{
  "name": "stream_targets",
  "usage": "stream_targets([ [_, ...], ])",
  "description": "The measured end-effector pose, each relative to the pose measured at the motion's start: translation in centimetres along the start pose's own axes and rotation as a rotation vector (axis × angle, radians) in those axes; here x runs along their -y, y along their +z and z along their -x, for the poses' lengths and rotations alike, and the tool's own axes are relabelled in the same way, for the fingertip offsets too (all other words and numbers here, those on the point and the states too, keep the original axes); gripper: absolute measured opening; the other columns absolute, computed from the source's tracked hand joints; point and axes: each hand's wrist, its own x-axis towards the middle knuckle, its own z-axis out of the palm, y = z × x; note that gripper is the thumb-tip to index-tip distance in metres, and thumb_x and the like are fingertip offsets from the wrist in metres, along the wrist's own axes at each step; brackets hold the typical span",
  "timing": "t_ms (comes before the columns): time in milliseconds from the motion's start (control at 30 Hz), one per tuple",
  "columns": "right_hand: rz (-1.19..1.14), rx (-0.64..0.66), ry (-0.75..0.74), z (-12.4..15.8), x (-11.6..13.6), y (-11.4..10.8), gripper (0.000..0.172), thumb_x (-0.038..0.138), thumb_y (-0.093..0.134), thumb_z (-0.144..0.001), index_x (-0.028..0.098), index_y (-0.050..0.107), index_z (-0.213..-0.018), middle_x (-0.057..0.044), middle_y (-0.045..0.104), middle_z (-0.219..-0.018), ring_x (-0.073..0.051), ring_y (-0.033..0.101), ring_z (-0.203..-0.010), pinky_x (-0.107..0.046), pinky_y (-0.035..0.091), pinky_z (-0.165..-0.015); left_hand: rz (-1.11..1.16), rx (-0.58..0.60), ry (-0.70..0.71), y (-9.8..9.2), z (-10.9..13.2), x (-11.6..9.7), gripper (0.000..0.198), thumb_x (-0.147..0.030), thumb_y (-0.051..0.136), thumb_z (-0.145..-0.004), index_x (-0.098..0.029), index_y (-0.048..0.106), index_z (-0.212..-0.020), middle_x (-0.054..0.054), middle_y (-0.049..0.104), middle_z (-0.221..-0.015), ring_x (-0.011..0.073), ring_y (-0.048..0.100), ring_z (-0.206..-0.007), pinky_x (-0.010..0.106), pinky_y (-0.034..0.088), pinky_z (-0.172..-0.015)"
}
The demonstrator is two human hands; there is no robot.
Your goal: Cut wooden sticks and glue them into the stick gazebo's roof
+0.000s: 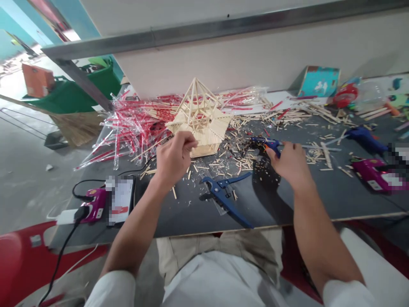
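- The person's right hand (290, 164) is wrapped around a blue glue gun (274, 144), thumb close by the orange trigger, with the nozzle aimed left.
- The left hand (176, 155) is curled, its fingertips drawn together; from where I'm standing I can't tell whether a small piece is pinched between them.
- Just beyond that left hand stands the stick model (206, 135), partly covered by the knuckles at its near left side. Whether skin meets wood, I can't make out. The gun is off to the model's right, apart from it.
- The model looks light and dry to me: thin pale sticks, flared slatted panels, an open peak of struts on top. I'd guess it is stiff as a whole but weak at the joints, and the struts seem easiest to snap. I'd lift it with 2 hands, low on the slatted base, never by the peak.
- The gun looks like hard, light plastic; its handle is the place to hold, since the tip may be hot.
- Farther out, a blue cutter (220, 195) lies spread on the dark table (188, 215), stick scraps (249, 163) litter the right, clear-and-red wrappers (124, 128) heap up at left, and a 2nd blue gun (367, 138) rests far right.
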Motion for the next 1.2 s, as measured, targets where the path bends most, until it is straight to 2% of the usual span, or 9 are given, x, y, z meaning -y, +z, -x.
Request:
stream_targets([
  [200, -0.015, 0.240, 0.094, -1.8, -2.2, 2.8, 0.036, 0.027, 0.051, -0.098, 0.006, 0.069, -0.121, -0.026, 0.073, -0.108, -0.033, 0.069, -0.102, -0.037, 0.047, -0.085, 0.220, -0.148, -0.042, -0.6, -5.6, 3.5, 0.007, -0.027, 0.056, -0.106, -0.022, 0.055, -0.101, -0.006, 0.069, -0.076, 0.0063, 0.066, -0.065, 0.019, 0.049, -0.059],
  [400, -0.143, 0.154, 0.237, -1.8, -2.1, 2.6, 0.044, 0.024, 0.049, -0.093, 0.004, 0.062, -0.130, -0.025, 0.072, -0.105, -0.033, 0.069, -0.094, -0.038, 0.047, -0.078, 0.253, -0.187, -0.100, 0.0, -7.4, 5.6, 0.011, -0.032, 0.057, -0.107, -0.022, 0.054, -0.106, -0.006, 0.072, -0.081, 0.0049, 0.063, -0.061, 0.019, 0.047, -0.056],
  [500, -0.196, 0.092, 0.339, -1.8, -2.3, 2.6, 0.053, 0.034, 0.051, -0.095, 0.004, 0.055, -0.139, -0.025, 0.071, -0.107, -0.035, 0.068, -0.096, -0.042, 0.049, -0.080, 0.215, -0.099, -0.107, 0.0, -7.3, 4.8, 0.019, -0.030, 0.061, -0.105, -0.024, 0.057, -0.123, -0.005, 0.076, -0.085, 0.0083, 0.068, -0.067, 0.023, 0.052, -0.064],
  [567, -0.172, 0.081, 0.317, -1.9, -2.2, 2.4, 0.055, 0.038, 0.053, -0.093, 0.004, 0.056, -0.137, -0.025, 0.070, -0.112, -0.038, 0.067, -0.105, -0.045, 0.050, -0.087, 0.138, -0.023, -0.059, 0.2, -7.1, 4.3, 0.016, -0.028, 0.065, -0.102, -0.025, 0.065, -0.117, -0.004, 0.077, -0.088, 0.0120, 0.071, -0.076, 0.027, 0.055, -0.072],
  [700, -0.107, -0.091, 0.038, -2.0, 0.8, -0.4, 0.046, 0.033, 0.061, -0.089, 0.006, 0.066, -0.124, -0.027, 0.065, -0.120, -0.041, 0.056, -0.128, -0.053, 0.045, -0.107, 0.005, 0.012, 0.094, 1.3, -7.0, 3.8, 0.003, -0.027, 0.072, -0.096, -0.026, 0.072, -0.094, -0.001, 0.074, -0.090, 0.0205, 0.069, -0.098, 0.042, 0.053, -0.098],
  [800, -0.345, -0.276, -0.296, -2.3, 5.8, -4.7, 0.031, 0.036, 0.057, -0.098, 0.019, 0.070, -0.120, -0.017, 0.066, -0.123, -0.032, 0.064, -0.118, -0.048, 0.053, -0.103, -0.033, 0.019, 0.133, 2.4, -7.1, 3.8, 0.005, -0.023, 0.075, -0.093, -0.028, 0.073, -0.093, 0.001, 0.073, -0.107, 0.0268, 0.064, -0.117, 0.049, 0.047, -0.109],
  [933, -0.522, -0.241, -0.694, -3.8, 13.0, -9.3, 0.022, 0.031, 0.061, -0.099, 0.028, 0.071, -0.119, -0.009, 0.068, -0.124, -0.027, 0.064, -0.120, -0.048, 0.053, -0.106, -0.017, 0.000, 0.116, 3.6, -7.2, 3.9, 0.007, -0.022, 0.077, -0.089, -0.026, 0.072, -0.089, 0.002, 0.064, -0.135, 0.0330, 0.052, -0.137, 0.054, 0.040, -0.118],
  [1067, -0.539, -0.180, -0.836, -5.8, 16.5, -9.6, 0.025, 0.021, 0.061, -0.098, 0.024, 0.071, -0.120, -0.010, 0.063, -0.130, -0.026, 0.061, -0.127, -0.046, 0.054, -0.104, -0.043, -0.003, 0.115, 4.7, -7.1, 4.4, 0.009, -0.023, 0.080, -0.087, -0.025, 0.071, -0.090, 0.003, 0.059, -0.144, 0.0346, 0.048, -0.142, 0.056, 0.037, -0.122],
  [1200, -0.551, -0.088, -0.859, -6.9, 16.9, -8.2, 0.029, 0.013, 0.058, -0.095, 0.022, 0.070, -0.119, -0.009, 0.066, -0.123, -0.025, 0.065, -0.116, -0.046, 0.055, -0.101, -0.076, 0.022, 0.099, 5.6, -7.2, 4.7, 0.007, -0.030, 0.078, -0.089, -0.027, 0.072, -0.092, 0.003, 0.060, -0.144, 0.0334, 0.048, -0.143, 0.056, 0.039, -0.122],
])
